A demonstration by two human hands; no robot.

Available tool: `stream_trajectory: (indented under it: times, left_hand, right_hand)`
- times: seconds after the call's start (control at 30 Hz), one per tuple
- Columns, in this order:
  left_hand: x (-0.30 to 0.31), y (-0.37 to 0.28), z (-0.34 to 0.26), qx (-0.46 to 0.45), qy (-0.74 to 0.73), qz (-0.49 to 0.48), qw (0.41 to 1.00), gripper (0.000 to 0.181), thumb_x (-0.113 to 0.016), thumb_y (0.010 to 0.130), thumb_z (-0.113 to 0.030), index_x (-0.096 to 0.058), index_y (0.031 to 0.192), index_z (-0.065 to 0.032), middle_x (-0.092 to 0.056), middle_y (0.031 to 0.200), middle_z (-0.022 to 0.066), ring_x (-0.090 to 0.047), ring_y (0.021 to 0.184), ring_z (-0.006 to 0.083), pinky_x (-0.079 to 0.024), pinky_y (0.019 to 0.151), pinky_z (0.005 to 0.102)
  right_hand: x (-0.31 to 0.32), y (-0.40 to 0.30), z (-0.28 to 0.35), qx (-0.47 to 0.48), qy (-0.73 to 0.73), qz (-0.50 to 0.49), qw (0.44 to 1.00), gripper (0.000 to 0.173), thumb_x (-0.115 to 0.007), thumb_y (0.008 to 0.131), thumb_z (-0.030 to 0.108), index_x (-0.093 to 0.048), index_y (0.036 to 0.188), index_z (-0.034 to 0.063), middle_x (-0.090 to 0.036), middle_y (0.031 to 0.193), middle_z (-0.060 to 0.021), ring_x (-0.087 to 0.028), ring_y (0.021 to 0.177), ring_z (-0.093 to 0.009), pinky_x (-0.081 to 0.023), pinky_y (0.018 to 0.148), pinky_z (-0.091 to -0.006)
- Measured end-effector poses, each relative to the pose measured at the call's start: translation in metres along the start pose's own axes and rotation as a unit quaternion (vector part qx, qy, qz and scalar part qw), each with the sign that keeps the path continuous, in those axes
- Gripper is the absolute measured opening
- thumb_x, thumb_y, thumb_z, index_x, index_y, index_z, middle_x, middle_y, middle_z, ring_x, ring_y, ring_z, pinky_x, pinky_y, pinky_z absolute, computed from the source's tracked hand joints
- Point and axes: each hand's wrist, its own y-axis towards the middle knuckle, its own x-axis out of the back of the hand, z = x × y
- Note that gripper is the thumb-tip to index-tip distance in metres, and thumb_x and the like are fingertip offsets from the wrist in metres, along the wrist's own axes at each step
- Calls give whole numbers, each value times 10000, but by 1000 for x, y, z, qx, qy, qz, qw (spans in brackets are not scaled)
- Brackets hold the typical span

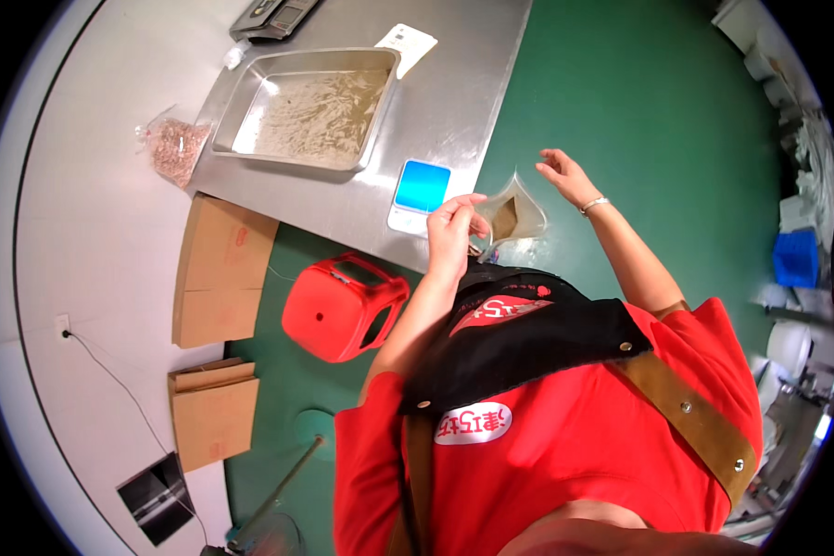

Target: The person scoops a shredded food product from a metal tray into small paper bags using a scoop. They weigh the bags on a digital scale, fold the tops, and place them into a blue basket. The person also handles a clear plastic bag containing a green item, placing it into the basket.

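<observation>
My left hand (pixel 452 226) grips the left side of the rim of a translucent plastic pouch (pixel 532 217), its fingers curled at the edge. The pouch gapes upward and has brown powder (pixel 506 219) inside. It is in front of my black apron (pixel 528 354), just off the table's edge. My right hand (pixel 566 179) is raised to the right of the pouch, apart from it, holding nothing, with fingers slightly bent. Left of my left hand, a small digital scale (pixel 422 186) with a bright blue platform lies on the steel table (pixel 452 90).
A deep stainless steel tray (pixel 306 167) smeared with brown powder stands on the table. Beyond are white printed sheets (pixel 406 45) and a larger scale (pixel 272 17). A bag of pinkish pieces (pixel 177 149) leans by the wall. Below stand a red plastic stool (pixel 320 316) and flattened cardboard (pixel 222 271).
</observation>
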Motion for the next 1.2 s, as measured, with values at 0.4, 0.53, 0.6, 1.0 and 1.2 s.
stream_trajectory:
  times: [0.4,0.53,0.6,1.0,1.2]
  left_hand:
    - [6,209,-13,1,-9,-156,988,210,-506,901,-51,-615,1039,63,-564,674,60,-538,564,121,-442,546,247]
    - [20,246,-19,-7,-112,-315,943,197,-498,888,-51,-594,1017,63,-399,573,-21,-377,481,66,-319,454,231]
    - [21,259,-17,24,-140,-404,904,186,-487,873,-40,-595,995,51,-382,561,-24,-358,462,66,-275,421,230]
    - [-37,286,-26,54,-114,-604,787,190,-457,831,20,-589,961,64,-408,555,11,-402,451,103,-307,427,232]
    - [-47,305,-36,49,-98,-595,796,202,-437,814,48,-588,947,71,-408,554,6,-371,440,92,-273,413,224]
  right_hand:
    - [19,369,8,-106,-124,123,979,795,-641,803,515,-396,1368,13,-486,1317,-233,-493,1211,-311,-418,989,-378]
    - [-23,527,15,-60,-160,77,982,875,-675,745,549,-403,1355,-17,-475,1321,-249,-473,1228,-350,-395,1017,-394]
    - [-42,593,24,-38,-209,88,973,873,-694,732,530,-400,1357,-3,-470,1325,-239,-467,1230,-346,-391,1021,-402]
    - [-146,713,124,342,-562,364,659,929,-862,554,249,-399,1346,101,-488,1298,-143,-465,1206,-239,-356,993,-416]
    - [-125,713,83,216,-479,399,752,698,-865,545,260,-557,1142,70,-665,970,-104,-627,958,-265,-430,896,-430]
